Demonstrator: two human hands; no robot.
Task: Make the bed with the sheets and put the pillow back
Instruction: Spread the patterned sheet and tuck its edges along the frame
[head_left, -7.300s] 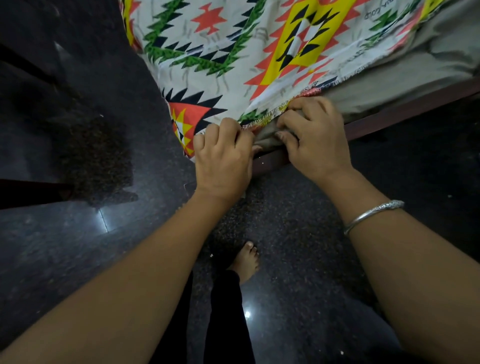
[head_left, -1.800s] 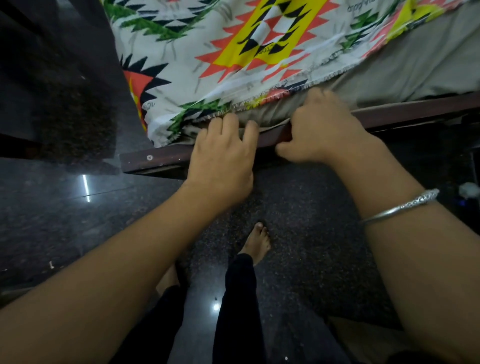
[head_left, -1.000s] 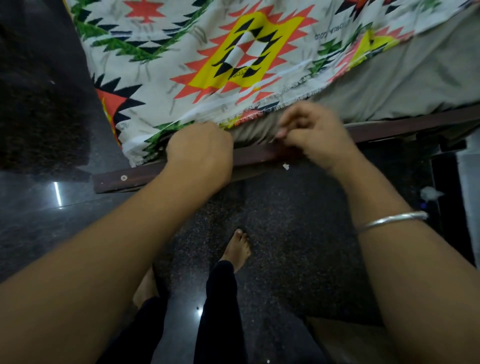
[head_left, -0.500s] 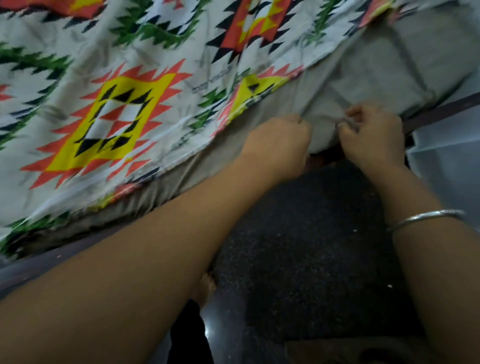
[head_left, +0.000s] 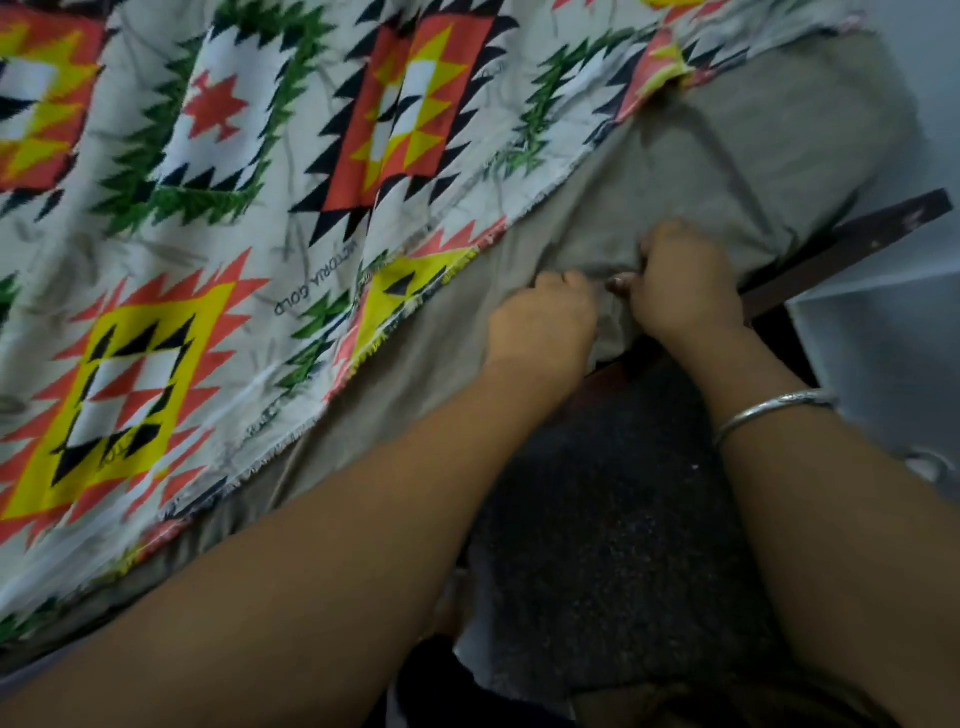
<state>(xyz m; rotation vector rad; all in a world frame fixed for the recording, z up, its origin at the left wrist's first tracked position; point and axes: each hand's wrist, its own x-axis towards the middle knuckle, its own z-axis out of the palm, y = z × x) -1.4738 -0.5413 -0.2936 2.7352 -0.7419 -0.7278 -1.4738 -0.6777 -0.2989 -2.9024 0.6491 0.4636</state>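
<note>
Just above the bed frame (head_left: 841, 244), your left hand (head_left: 540, 322) and right hand (head_left: 680, 291) sit side by side, both curled on the lower edge of the grey sheet (head_left: 753, 156); blur hides the fingertips, so it seems a pinch; farther up from the frame, the patterned sheet (head_left: 260, 208) overlaps the grey one.

A dark speckled floor (head_left: 613, 519) filled the lower middle, a dark wooden bed rail (head_left: 852, 236) crossed the right, and a pale surface (head_left: 883, 353) lay beyond.
</note>
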